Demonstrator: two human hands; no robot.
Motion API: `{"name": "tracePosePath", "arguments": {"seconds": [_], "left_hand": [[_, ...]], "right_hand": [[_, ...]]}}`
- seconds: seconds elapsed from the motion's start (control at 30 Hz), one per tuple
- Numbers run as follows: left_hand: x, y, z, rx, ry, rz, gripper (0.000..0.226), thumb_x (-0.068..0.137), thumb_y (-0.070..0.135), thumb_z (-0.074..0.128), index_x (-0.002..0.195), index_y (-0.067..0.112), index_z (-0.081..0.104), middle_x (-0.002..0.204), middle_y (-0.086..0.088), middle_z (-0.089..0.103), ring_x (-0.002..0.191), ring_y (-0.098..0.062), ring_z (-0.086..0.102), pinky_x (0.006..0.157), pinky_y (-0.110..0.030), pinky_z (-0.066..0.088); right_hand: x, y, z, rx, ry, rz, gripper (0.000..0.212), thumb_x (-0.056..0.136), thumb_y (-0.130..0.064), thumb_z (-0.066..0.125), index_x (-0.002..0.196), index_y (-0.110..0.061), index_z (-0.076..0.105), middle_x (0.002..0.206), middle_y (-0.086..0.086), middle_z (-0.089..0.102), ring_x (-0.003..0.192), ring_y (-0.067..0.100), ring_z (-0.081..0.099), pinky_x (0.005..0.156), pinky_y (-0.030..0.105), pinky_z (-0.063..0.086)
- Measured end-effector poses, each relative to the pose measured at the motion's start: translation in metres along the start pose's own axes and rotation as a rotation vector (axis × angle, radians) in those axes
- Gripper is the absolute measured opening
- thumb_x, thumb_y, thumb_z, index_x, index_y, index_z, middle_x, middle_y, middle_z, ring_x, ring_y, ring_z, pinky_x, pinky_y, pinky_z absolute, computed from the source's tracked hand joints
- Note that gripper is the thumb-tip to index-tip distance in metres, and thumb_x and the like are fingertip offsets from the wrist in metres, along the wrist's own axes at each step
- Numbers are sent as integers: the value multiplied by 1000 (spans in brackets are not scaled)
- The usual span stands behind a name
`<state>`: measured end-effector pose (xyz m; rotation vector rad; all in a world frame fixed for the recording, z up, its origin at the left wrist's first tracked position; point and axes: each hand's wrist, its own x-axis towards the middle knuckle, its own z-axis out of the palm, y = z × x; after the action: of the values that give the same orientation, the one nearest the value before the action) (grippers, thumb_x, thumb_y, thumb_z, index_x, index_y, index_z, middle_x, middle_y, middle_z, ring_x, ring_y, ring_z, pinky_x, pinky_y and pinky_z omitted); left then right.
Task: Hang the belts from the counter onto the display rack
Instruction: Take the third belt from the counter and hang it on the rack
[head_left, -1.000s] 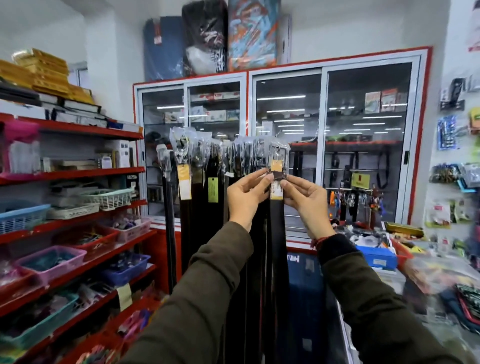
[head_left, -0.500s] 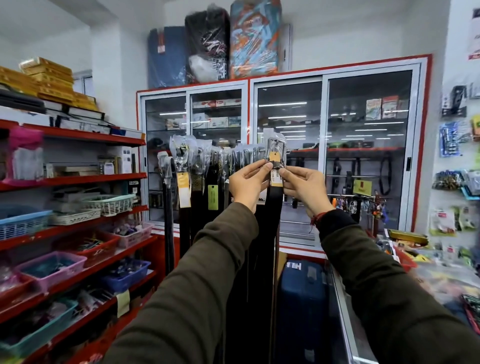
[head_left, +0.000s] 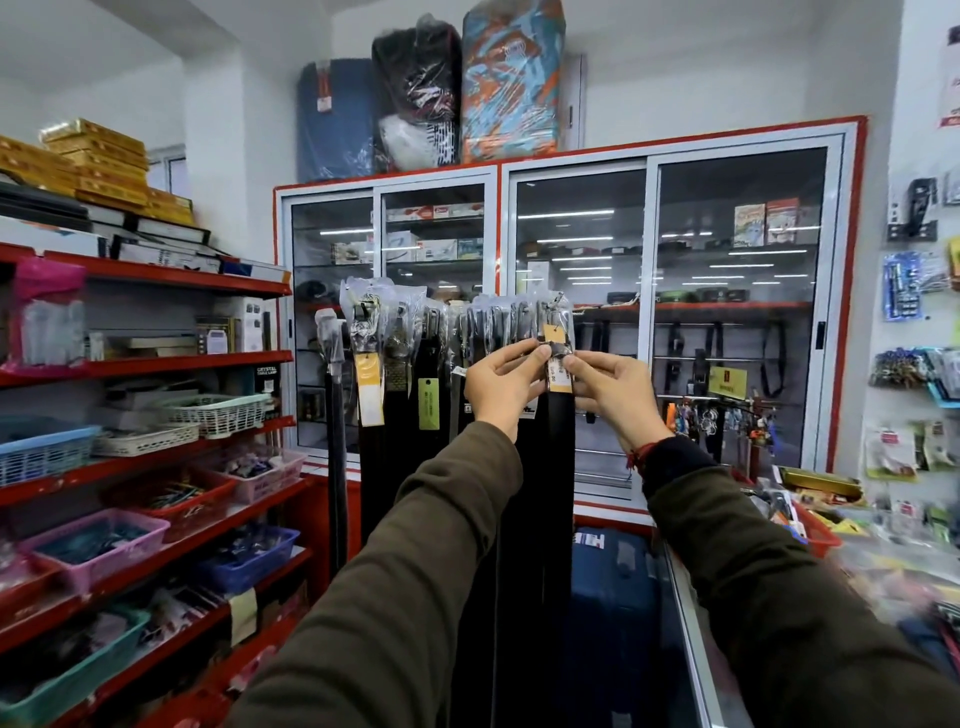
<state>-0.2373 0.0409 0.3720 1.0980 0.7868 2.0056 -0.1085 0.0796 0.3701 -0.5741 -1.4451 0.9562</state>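
At chest height before the glass cabinet, we see both hands raised to a row of hanging black belts. Left hand and right hand have their fingers pinched on the rightmost belt, just below its bagged buckle and yellow tag.

The display rack's bar was hidden behind the bagged buckles. At four o'clock, the counter goods were blurred.
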Motion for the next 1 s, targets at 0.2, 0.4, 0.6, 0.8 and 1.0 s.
{"name": "tracePosePath", "arguments": {"seconds": [0.2,0.4,0.6,0.8,1.0], "left_hand": [[-2,-15,-17,617,4,427,33,102,24,56,131,13,67,122,-8,73,107,-13,69,97,-28,56],[7,-27,-46,1387,-234,868,58,106,36,33,161,29,16,171,4,11,158,-20,7,128,-44,12],[31,-31,-59,1682,-277,908,63,104,42,28,162,24,11,171,5,5,158,-24,5,127,-50,12],[40,-33,-65,1710,-304,817,65,103,40,31,162,24,7,171,5,-1,158,-25,3,128,-49,9],[23,-25,-82,1644,-241,850,63,103,41,30,161,23,15,171,-1,9,158,-23,4,127,-50,10]], "right_hand": [[-10,28,11,-64,147,-133,43,105,-33,47,146,-20,47,139,-1,60,121,13,62,107,37,50],[-21,51,11,-392,19,-438,50,110,-28,29,159,-26,22,169,-13,15,154,-4,10,124,16,9],[-4,65,6,-672,-132,-464,55,108,-38,29,161,-31,12,169,-20,3,155,-3,-6,127,28,6],[9,63,11,-704,-217,-357,57,107,-44,26,160,-36,7,168,-23,-1,156,2,-8,128,32,4],[-9,72,26,-614,-111,-373,59,107,-48,27,160,-38,2,168,-23,-2,155,-1,-10,129,38,7]]}}
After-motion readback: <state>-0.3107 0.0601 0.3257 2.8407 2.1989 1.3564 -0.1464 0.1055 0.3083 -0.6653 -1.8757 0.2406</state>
